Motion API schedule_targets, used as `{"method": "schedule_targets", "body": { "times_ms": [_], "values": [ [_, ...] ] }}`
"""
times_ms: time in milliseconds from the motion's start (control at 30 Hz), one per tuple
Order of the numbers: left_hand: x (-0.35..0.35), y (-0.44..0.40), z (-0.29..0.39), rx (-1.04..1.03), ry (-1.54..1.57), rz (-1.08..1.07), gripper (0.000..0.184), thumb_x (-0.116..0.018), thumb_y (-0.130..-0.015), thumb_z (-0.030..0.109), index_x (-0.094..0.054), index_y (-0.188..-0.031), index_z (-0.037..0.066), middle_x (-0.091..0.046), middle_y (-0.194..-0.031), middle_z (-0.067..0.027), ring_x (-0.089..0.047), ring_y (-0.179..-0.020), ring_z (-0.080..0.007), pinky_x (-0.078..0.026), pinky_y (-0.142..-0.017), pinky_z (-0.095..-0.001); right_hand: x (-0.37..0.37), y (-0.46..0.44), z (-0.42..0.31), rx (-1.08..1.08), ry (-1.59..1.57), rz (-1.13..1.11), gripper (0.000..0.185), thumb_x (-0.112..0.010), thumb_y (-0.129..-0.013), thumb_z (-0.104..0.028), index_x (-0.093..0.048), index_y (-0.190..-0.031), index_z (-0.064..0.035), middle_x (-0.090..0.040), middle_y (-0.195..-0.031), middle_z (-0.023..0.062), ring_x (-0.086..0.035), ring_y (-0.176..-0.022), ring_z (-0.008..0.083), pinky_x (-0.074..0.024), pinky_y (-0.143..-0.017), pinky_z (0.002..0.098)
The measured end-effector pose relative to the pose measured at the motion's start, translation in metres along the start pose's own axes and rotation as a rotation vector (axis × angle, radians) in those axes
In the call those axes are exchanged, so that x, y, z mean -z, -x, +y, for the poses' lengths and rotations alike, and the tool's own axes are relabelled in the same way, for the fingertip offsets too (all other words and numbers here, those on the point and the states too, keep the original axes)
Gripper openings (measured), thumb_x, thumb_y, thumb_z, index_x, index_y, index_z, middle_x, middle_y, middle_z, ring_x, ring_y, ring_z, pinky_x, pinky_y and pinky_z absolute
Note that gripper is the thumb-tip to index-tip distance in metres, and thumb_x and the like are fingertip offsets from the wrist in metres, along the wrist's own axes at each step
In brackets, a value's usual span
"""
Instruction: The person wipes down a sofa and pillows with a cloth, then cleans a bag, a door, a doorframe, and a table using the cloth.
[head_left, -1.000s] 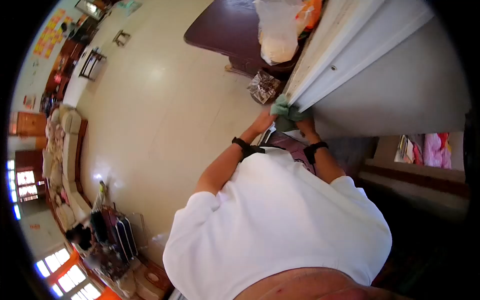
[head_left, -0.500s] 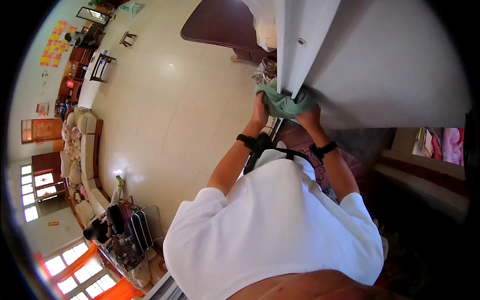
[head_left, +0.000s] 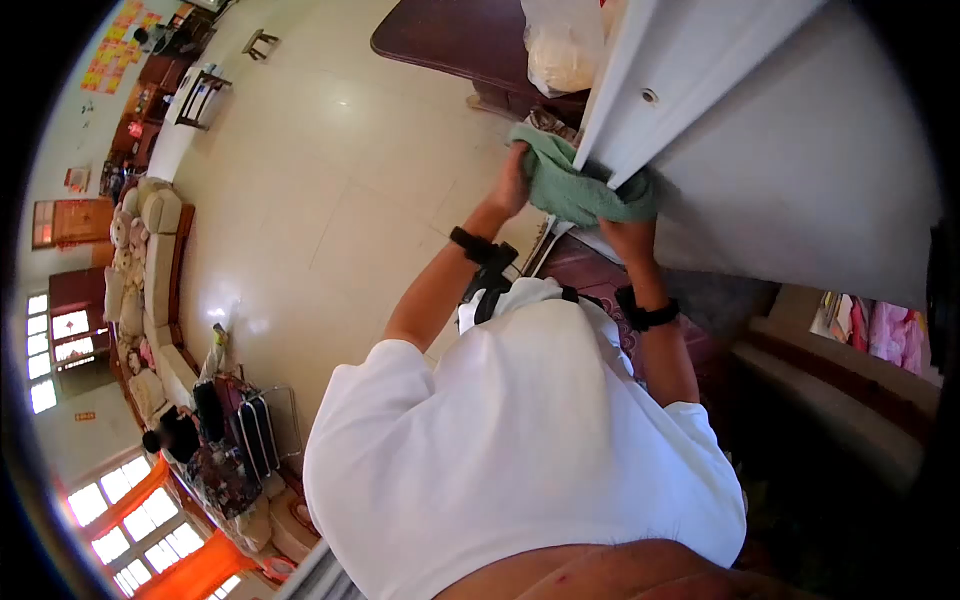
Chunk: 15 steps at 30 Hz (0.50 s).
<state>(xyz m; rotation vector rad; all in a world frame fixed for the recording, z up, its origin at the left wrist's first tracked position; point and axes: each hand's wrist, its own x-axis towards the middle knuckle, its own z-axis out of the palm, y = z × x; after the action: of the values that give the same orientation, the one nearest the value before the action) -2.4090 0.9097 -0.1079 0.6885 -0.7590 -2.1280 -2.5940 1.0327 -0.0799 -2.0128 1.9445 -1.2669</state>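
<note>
A green cloth (head_left: 570,190) lies bunched around the near end of a white door-like panel (head_left: 690,75), against its two raised white edges. My left hand (head_left: 512,182) grips the cloth's left end, with the fingers partly hidden behind it. My right hand (head_left: 630,240) is closed on the lower right part of the cloth, close to the panel's grey face; its fingertips are covered by the fabric. Both wrists wear black bands. A small round hole (head_left: 649,96) shows in the panel's edge.
Beyond the panel stands a dark red table (head_left: 450,40) with a clear plastic bag (head_left: 562,50) on it. Pale floor tiles (head_left: 330,190) spread to the left. A person (head_left: 180,435) sits by the sofa (head_left: 160,270) near a suitcase (head_left: 258,435). Pink cloth (head_left: 893,335) shows at right.
The cloth has gone from tightly bunched to more spread out. My left hand has shifted slightly left, and my right hand slightly down. The whole view has turned a little.
</note>
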Motion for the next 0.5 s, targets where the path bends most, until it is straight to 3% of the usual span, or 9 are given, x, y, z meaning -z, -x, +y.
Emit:
{"method": "schedule_targets", "body": {
  "times_ms": [100, 133, 200, 267, 300, 367, 433, 500],
  "values": [
    [0.009, -0.018, -0.024, 0.193, -0.264, 0.017, 0.051, -0.034, -0.100, 0.044, -0.054, -0.124, 0.004, -0.060, -0.117, -0.0064, -0.056, -0.109, -0.0201, -0.041, -0.099, -0.0345, -0.023, 0.029, 0.013, -0.148, 0.002, -0.030, 0.043, -0.073, -0.076, -0.021, -0.061, -0.113, -0.0052, -0.060, -0.115, 0.0181, -0.057, -0.106, 0.0378, -0.0466, -0.089, 0.0426],
    [0.016, -0.014, -0.024, 0.202, -0.251, 0.013, 0.051, -0.034, -0.100, 0.044, -0.054, -0.124, 0.004, -0.060, -0.117, -0.0064, -0.056, -0.109, -0.0201, -0.041, -0.099, -0.0345, -0.022, 0.036, 0.007, -0.244, -0.080, -0.155, 0.045, -0.073, -0.077, -0.021, -0.059, -0.117, -0.0040, -0.059, -0.119, 0.0189, -0.056, -0.109, 0.0379, -0.0459, -0.091, 0.0426],
    [0.020, -0.005, -0.018, 0.286, -0.454, -0.168, 0.055, -0.030, -0.101, 0.045, -0.047, -0.134, 0.004, -0.053, -0.130, -0.0094, -0.050, -0.118, -0.0215, -0.038, -0.105, -0.0367, -0.014, 0.040, -0.009, -0.341, -0.141, -0.285, 0.048, -0.072, -0.079, -0.021, -0.057, -0.120, -0.0029, -0.057, -0.123, 0.0197, -0.055, -0.112, 0.0379, -0.0451, -0.093, 0.0426],
    [0.026, -0.005, 0.001, 0.304, -0.435, -0.313, 0.054, -0.029, -0.102, 0.043, -0.045, -0.136, 0.005, -0.051, -0.132, -0.0088, -0.049, -0.119, -0.0213, -0.036, -0.106, -0.0357, 0.001, 0.034, -0.030, -0.426, -0.120, -0.528, 0.053, -0.070, -0.082, -0.022, -0.051, -0.127, -0.0025, -0.053, -0.130, 0.0209, -0.052, -0.119, 0.0378, -0.0429, -0.098, 0.0421],
    [0.026, 0.002, 0.014, 0.320, -0.427, -0.443, 0.053, -0.028, -0.103, 0.042, -0.042, -0.139, 0.005, -0.050, -0.134, -0.0083, -0.047, -0.121, -0.0211, -0.034, -0.107, -0.0347, 0.007, 0.023, -0.044, -0.441, -0.102, -0.549, 0.053, -0.070, -0.082, -0.022, -0.051, -0.127, -0.0025, -0.053, -0.130, 0.0209, -0.052, -0.119, 0.0378, -0.0429, -0.098, 0.0421],
    [0.034, 0.002, 0.027, 0.428, -0.366, -0.463, 0.051, -0.026, -0.103, 0.040, -0.048, -0.133, 0.005, -0.052, -0.129, -0.0059, -0.049, -0.115, -0.0160, -0.037, -0.103, -0.0323, 0.010, -0.003, -0.072, -0.680, -0.236, -0.623, 0.050, -0.070, -0.083, -0.020, -0.053, -0.126, -0.0015, -0.053, -0.130, 0.0204, -0.050, -0.121, 0.0358, -0.0393, -0.101, 0.0406],
    [0.071, -0.025, -0.005, 0.674, -0.636, -0.964, 0.062, -0.024, -0.101, 0.050, -0.035, -0.142, 0.006, -0.044, -0.139, -0.0072, -0.043, -0.124, -0.0184, -0.032, -0.107, -0.0329, -0.036, 0.032, -0.033, -0.596, -0.071, -0.512, 0.050, -0.069, -0.083, -0.020, -0.053, -0.127, -0.0020, -0.053, -0.131, 0.0202, -0.049, -0.122, 0.0358, -0.0384, -0.102, 0.0408],
    [0.110, -0.035, -0.043, 0.779, -0.747, -1.210, 0.069, -0.022, -0.100, 0.055, -0.029, -0.147, 0.006, -0.040, -0.144, -0.0078, -0.039, -0.129, -0.0196, -0.030, -0.108, -0.0332, -0.065, 0.051, -0.023, -0.509, 0.085, -0.416, 0.050, -0.068, -0.083, -0.019, -0.052, -0.128, -0.0026, -0.052, -0.132, 0.0200, -0.048, -0.123, 0.0359, -0.0376, -0.103, 0.0410]
  ]
}}
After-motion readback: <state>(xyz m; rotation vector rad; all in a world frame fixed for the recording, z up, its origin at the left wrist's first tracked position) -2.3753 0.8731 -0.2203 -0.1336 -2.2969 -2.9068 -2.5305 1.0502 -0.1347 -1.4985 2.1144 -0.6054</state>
